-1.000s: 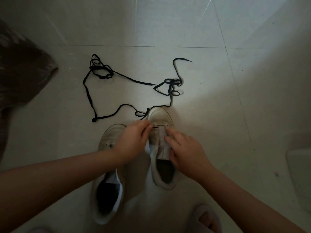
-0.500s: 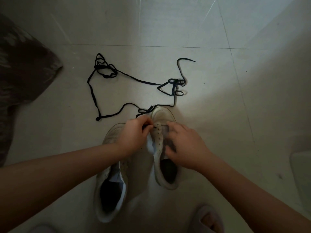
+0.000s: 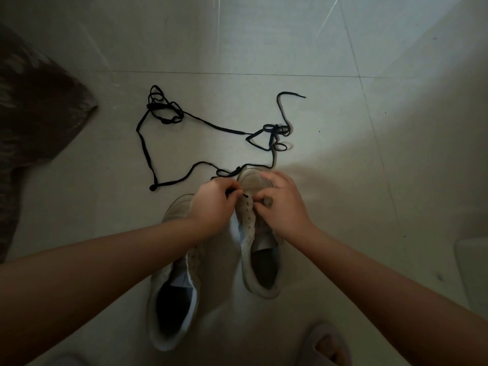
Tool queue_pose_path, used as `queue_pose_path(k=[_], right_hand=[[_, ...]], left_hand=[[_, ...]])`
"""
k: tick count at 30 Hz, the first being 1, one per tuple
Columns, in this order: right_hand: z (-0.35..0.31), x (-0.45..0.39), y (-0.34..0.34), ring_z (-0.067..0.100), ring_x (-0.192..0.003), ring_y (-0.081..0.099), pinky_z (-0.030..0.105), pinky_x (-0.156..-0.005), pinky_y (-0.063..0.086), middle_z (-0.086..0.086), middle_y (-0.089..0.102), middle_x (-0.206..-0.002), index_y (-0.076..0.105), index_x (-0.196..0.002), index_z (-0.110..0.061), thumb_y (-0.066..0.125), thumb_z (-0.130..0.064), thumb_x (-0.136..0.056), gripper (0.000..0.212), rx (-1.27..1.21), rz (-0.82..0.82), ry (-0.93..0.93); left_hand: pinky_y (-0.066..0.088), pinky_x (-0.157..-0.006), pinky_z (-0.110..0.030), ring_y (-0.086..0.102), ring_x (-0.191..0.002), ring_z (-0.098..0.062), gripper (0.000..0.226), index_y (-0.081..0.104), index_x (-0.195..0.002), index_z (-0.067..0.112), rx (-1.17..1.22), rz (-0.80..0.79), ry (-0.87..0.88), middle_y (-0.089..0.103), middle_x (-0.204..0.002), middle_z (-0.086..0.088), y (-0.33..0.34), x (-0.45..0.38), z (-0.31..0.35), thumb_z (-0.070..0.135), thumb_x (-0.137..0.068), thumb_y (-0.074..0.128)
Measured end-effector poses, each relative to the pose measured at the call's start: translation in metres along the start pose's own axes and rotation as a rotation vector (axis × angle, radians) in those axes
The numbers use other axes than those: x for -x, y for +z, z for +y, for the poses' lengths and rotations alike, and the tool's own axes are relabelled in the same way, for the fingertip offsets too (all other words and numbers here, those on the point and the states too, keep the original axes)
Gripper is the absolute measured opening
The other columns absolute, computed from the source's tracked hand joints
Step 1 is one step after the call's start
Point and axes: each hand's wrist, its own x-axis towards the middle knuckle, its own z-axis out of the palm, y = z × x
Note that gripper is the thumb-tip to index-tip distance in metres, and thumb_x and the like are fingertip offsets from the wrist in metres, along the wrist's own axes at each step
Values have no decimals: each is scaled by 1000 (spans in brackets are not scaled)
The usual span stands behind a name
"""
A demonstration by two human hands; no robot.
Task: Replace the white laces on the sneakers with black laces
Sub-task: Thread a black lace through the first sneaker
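Under both hands, right sneaker (image 3: 260, 262): black lace (image 3: 169, 183) end pinched by left hand (image 3: 214, 204); eyelet flap pinched by right hand (image 3: 281, 204). Left sneaker (image 3: 171, 294) partly hidden under left arm. Dark cloth (image 3: 34, 122) far left; slippered foot (image 3: 327, 344) near right arm.

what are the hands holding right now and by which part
Left hand pinches the thin black lace near its tip; right hand grips the white sneaker at its eyelet flap.

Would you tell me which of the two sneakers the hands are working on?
The right-hand sneaker; both hands sit at its front eyelets, while the other sneaker lies untouched.
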Motion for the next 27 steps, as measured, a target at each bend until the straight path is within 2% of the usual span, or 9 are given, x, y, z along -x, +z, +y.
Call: queue_pose_path(k=[4, 7, 9, 11, 14, 15, 19, 23, 27], right_hand=[[4, -2, 4, 24, -139, 23, 31, -114, 17, 2, 44, -145, 76, -95, -18, 70, -23, -83, 14, -47, -31, 48], [6, -2, 9, 25, -138, 27, 39, -115, 22, 1, 47, -143, 77, -92, -21, 73, -22, -80, 12, -177, 7, 86], [5, 0, 9, 23, -139, 26, 37, -115, 22, 1, 45, -144, 77, -93, -21, 73, -20, -80, 14, -277, 32, 139], [5, 2, 11, 23, -139, 25, 34, -115, 22, 1, 43, -146, 76, -96, -22, 72, -19, -81, 16, -293, 39, 143], [4, 2, 15, 26, -137, 28, 38, -113, 25, 4, 46, -144, 76, -97, -23, 71, -19, -82, 16, -237, 24, 89], [3, 2, 17, 27, -136, 30, 39, -112, 27, 5, 48, -142, 77, -96, -22, 71, -19, -81, 16, -246, 33, 90], [5, 1, 17, 22, -134, 34, 37, -112, 29, 2, 49, -140, 77, -93, -22, 74, -17, -79, 16, -350, 108, 132], [1, -1, 23, 20, -128, 42, 38, -107, 36, 0, 52, -137, 77, -86, -20, 74, -14, -76, 12, -321, 162, 155], [4, 0, 27, 22, -125, 45, 41, -105, 38, 3, 52, -137, 76, -84, -17, 72, -12, -75, 11, -328, 146, 136]], left_hand=[[43, -60, -26, 55, -74, -13, 12, 67, -93, 15, -150, 21, 77, 64, -90, -1, 0, -1, -1, 20, -92, 57], [36, -56, -16, 53, -75, -8, 13, 69, -93, 15, -78, -44, -29, 62, -85, 4, 1, -6, 1, 20, -92, 57], [35, -57, -13, 55, -78, -8, 14, 69, -95, 14, -76, -86, -60, 62, -85, 5, -1, -11, 2, 21, -92, 58], [33, -55, -13, 54, -77, -9, 15, 69, -94, 13, -165, -100, 30, 61, -87, 3, -3, -11, 5, 19, -93, 55], [39, -60, -23, 57, -79, -17, 18, 67, -92, 11, -297, -123, 132, 60, -92, -1, -5, -12, 9, 18, -94, 50], [39, -60, -22, 57, -77, -15, 17, 67, -91, 12, -261, -132, 100, 61, -90, -1, -4, -13, 9, 18, -93, 51], [40, -53, -6, 53, -63, 0, 9, 70, -92, 10, 324, -177, -296, 61, -71, 7, -5, -18, 7, 14, -89, 63], [40, -57, -5, 55, -69, -1, 12, 71, -96, 9, 327, -200, -348, 64, -81, 3, -4, -20, 8, 16, -88, 65], [44, -79, -20, 61, -94, -13, 15, 71, -99, 10, 351, -226, -380, 67, -96, -4, -6, -22, 4, 18, -86, 67]])
